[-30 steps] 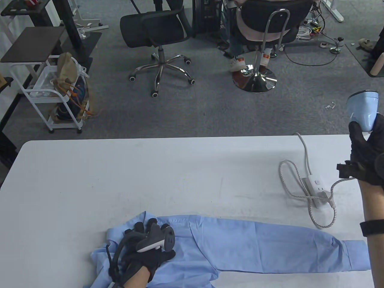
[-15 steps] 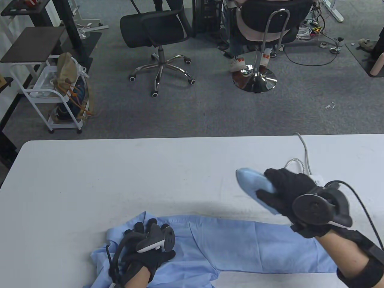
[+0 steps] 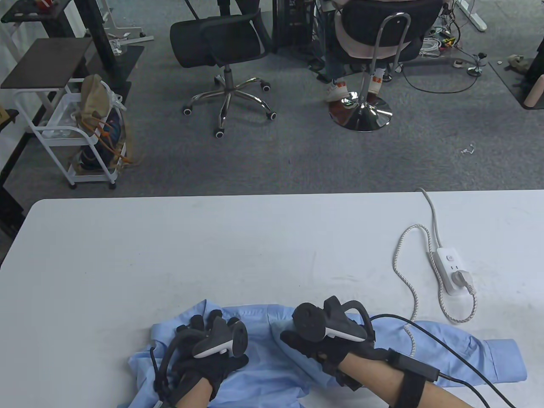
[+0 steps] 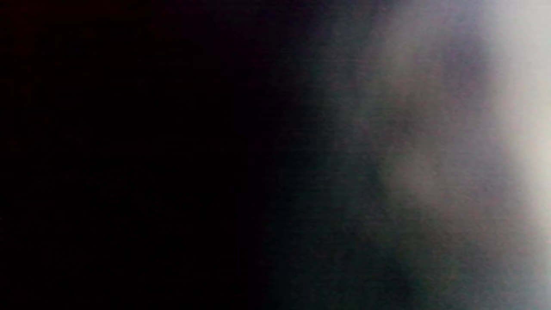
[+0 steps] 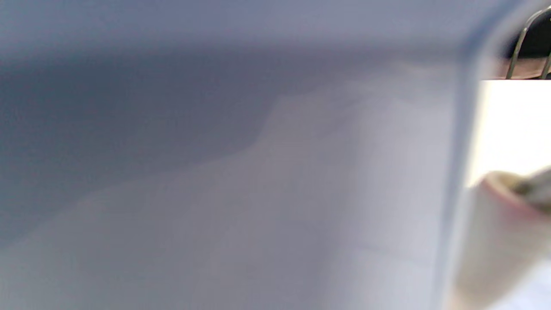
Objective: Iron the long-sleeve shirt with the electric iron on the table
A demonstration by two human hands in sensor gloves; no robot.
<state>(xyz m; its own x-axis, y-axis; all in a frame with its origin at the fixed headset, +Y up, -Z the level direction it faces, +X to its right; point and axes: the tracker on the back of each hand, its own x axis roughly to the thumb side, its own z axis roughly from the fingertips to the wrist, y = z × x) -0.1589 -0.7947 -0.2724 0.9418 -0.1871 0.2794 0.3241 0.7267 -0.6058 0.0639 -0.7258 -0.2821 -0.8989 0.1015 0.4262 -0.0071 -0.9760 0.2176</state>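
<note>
A light blue long-sleeve shirt (image 3: 429,346) lies along the near edge of the white table (image 3: 170,255), with one sleeve stretched to the right. My left hand (image 3: 204,335) rests flat on the bunched part near the collar, fingers spread. My right hand (image 3: 312,344) is on the shirt just right of it and grips the pale blue iron (image 3: 278,327), which is mostly hidden under the glove and tracker. The left wrist view is dark and blurred. A blurred pale blue surface fills the right wrist view; I cannot tell what it is.
A white power strip (image 3: 448,265) lies on the table's right part with a plug in it. A braided cord (image 3: 399,255) loops beside it. Beyond the far edge stand office chairs (image 3: 221,42) and a white cart (image 3: 80,140) on the carpet.
My right hand has carried the iron from high at the right edge, down and left across the table, onto the shirt beside the left hand. The left hand has not moved.
</note>
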